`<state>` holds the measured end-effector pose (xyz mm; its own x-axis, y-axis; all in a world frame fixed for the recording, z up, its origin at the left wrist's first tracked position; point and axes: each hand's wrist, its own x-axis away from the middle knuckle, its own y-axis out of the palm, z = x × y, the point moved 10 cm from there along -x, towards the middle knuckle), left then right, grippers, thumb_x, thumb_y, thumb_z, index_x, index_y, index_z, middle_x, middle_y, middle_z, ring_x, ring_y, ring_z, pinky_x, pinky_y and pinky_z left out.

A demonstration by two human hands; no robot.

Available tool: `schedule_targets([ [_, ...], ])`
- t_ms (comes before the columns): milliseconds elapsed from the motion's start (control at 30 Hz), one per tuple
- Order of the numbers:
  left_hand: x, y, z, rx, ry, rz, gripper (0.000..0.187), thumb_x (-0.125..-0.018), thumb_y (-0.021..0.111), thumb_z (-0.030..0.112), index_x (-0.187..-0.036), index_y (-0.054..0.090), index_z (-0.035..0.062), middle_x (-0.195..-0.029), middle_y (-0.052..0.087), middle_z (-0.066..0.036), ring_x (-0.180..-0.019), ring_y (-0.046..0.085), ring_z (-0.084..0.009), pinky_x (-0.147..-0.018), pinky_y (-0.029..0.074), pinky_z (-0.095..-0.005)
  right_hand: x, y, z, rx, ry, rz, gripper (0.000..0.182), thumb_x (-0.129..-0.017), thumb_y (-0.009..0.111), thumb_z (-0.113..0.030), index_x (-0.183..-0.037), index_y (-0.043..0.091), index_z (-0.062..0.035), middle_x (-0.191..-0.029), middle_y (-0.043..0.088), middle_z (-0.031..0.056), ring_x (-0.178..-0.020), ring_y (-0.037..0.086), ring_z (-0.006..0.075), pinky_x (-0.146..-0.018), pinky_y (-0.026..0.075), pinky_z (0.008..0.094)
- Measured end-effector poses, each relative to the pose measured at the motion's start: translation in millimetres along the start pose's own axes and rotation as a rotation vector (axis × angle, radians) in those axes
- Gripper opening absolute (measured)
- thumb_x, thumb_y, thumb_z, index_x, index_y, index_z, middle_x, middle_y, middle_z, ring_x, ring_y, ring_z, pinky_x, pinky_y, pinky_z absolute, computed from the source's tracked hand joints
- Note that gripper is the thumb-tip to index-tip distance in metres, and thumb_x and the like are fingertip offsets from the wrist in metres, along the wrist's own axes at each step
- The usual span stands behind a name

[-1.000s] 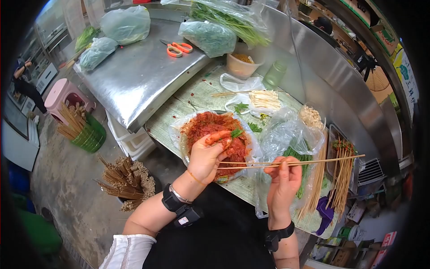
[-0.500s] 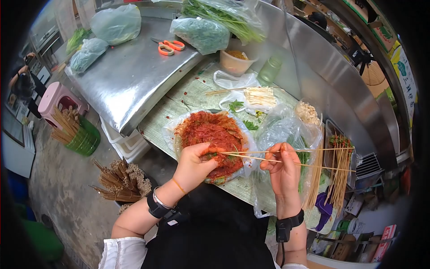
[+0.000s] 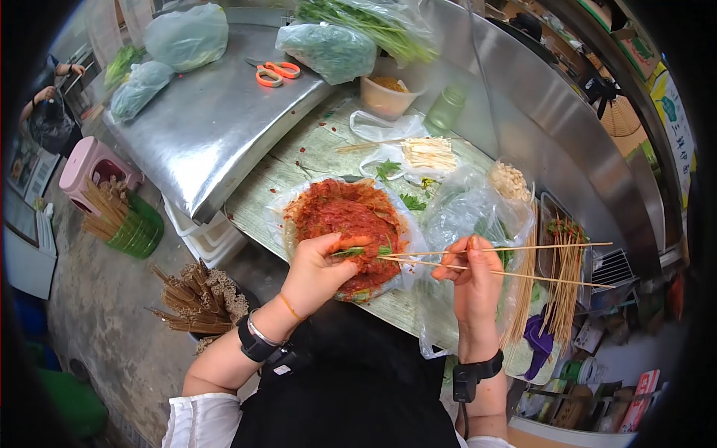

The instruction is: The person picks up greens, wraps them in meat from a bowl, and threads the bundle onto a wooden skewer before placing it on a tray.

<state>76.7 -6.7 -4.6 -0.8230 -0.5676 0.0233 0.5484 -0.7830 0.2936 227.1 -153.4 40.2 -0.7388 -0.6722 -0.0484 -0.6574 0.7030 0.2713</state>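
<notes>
My left hand (image 3: pixel 320 263) is closed over the bowl, pinching a sauce-smeared bunch of green vegetable (image 3: pixel 364 252). Two bamboo skewers (image 3: pixel 538 248) run side by side from that bunch out to the right. Their near ends meet the greens at my left fingertips; how deep they go in is hidden. Around their middle, the fingers of my right hand (image 3: pixel 473 278) are closed. Beneath my left hand is a plastic-lined bowl (image 3: pixel 407 224) full of chunky red sauce (image 3: pixel 343 213). Red sauce stains fingers of both hands.
Enoki mushrooms (image 3: pixel 429 154) lie behind the bowl. A clear plastic bag (image 3: pixel 467 205) is beside my right hand. Farther right, a metal tray (image 3: pixel 549 213) holds several finished skewers (image 3: pixel 565 231). Orange-handled scissors (image 3: pixel 275 72) rest on the steel counter (image 3: pixel 202 127). Another person (image 3: pixel 52 112) stands far left.
The skewers have slid to the right relative to my right hand, and more of the green bunch shows at my left fingertips. The view has shifted slightly.
</notes>
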Motion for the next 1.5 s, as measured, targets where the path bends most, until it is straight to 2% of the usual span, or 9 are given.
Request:
schedule_targets([
  [233,0,4,-15,0.314,-0.118,-0.111,0.027,-0.082,0.048,-0.002,-0.107,0.057,-0.0057,-0.104,0.061,-0.008,-0.093,0.058,-0.0133,-0.083,0.048,-0.0264,0,-5,9,-0.041,0.002,0.043,0.027,-0.094,0.043,-0.025,-0.088,0.052,-0.0002,-0.071,0.06,0.0099,-0.057,0.063,0.0196,-0.053,0.052,0.0266],
  [300,-1,-2,-21,0.352,-0.13,-0.036,0.025,-0.085,0.05,0.004,-0.108,0.055,-0.0063,-0.106,0.059,-0.017,-0.1,0.059,-0.0273,-0.087,0.049,-0.0356,-2,-4,12,-0.095,0.013,0.033,0.027,-0.094,0.044,-0.025,-0.088,0.052,-0.0002,-0.072,0.06,0.0105,-0.058,0.063,0.0206,-0.055,0.052,0.0276],
  [633,2,-3,-31,0.587,-0.212,-0.003,0.023,-0.083,0.057,0.003,-0.105,0.057,-0.0047,-0.103,0.061,-0.013,-0.094,0.061,-0.0205,-0.083,0.051,-0.0323,2,-4,15,-0.176,0.005,0.008,0.025,-0.093,0.044,-0.023,-0.089,0.051,0.0005,-0.076,0.06,0.0121,-0.061,0.063,0.0208,-0.056,0.053,0.0297],
  [700,0,-10,-32,0.601,-0.194,0.046,0.023,-0.085,0.052,-0.001,-0.107,0.057,-0.0043,-0.106,0.06,-0.011,-0.094,0.06,-0.0184,-0.085,0.05,-0.0316,9,-12,1,-0.167,-0.129,0.055,0.026,-0.093,0.043,-0.023,-0.088,0.051,0.0012,-0.078,0.058,0.0126,-0.063,0.062,0.02,-0.056,0.054,0.0301],
  [1067,2,-12,-35,0.617,-0.144,0.165,0.023,-0.085,0.049,-0.005,-0.107,0.056,-0.0053,-0.103,0.06,-0.011,-0.094,0.06,-0.0188,-0.085,0.051,-0.0334,27,16,-8,-0.067,-0.243,0.0,0.032,-0.094,0.041,-0.026,-0.085,0.053,0.002,-0.08,0.057,0.0139,-0.066,0.06,0.0198,-0.06,0.053,0.0295],
  [1233,2,-14,-35,0.594,-0.08,0.231,0.022,-0.084,0.055,-0.001,-0.106,0.055,-0.0051,-0.101,0.06,-0.012,-0.092,0.06,-0.0203,-0.081,0.053,-0.0331,53,47,-33,0.494,-0.649,-0.175,0.031,-0.095,0.038,-0.026,-0.085,0.051,0.0005,-0.08,0.057,0.012,-0.064,0.059,0.0188,-0.057,0.051,0.0295],
  [1367,3,-14,-31,0.591,-0.036,0.275,0.021,-0.085,0.055,-0.001,-0.105,0.055,-0.0055,-0.102,0.06,-0.013,-0.091,0.061,-0.0213,-0.08,0.054,-0.0329,63,72,-47,0.703,-0.818,-0.242,0.028,-0.095,0.04,-0.025,-0.085,0.053,-0.0027,-0.078,0.059,0.0107,-0.063,0.06,0.0182,-0.056,0.05,0.0287],
  [1433,3,-14,-30,0.6,-0.016,0.286,0.02,-0.085,0.055,-0.001,-0.105,0.055,-0.0054,-0.102,0.06,-0.013,-0.091,0.061,-0.0218,-0.079,0.054,-0.0325,68,79,-42,0.682,-0.855,-0.299,0.014,-0.086,0.056,-0.019,-0.086,0.057,-0.0048,-0.08,0.062,0.0076,-0.065,0.059,0.0196,-0.054,0.048,0.029],
  [1500,3,-16,-30,0.597,0.006,0.304,0.02,-0.085,0.054,-0.001,-0.105,0.054,-0.0053,-0.102,0.06,-0.013,-0.09,0.062,-0.0223,-0.077,0.055,-0.0322,70,87,-39,0.74,-0.908,-0.349,0.012,-0.081,0.061,-0.016,-0.087,0.057,-0.0057,-0.081,0.061,0.0076,-0.064,0.059,0.0205,-0.053,0.048,0.0292],
])
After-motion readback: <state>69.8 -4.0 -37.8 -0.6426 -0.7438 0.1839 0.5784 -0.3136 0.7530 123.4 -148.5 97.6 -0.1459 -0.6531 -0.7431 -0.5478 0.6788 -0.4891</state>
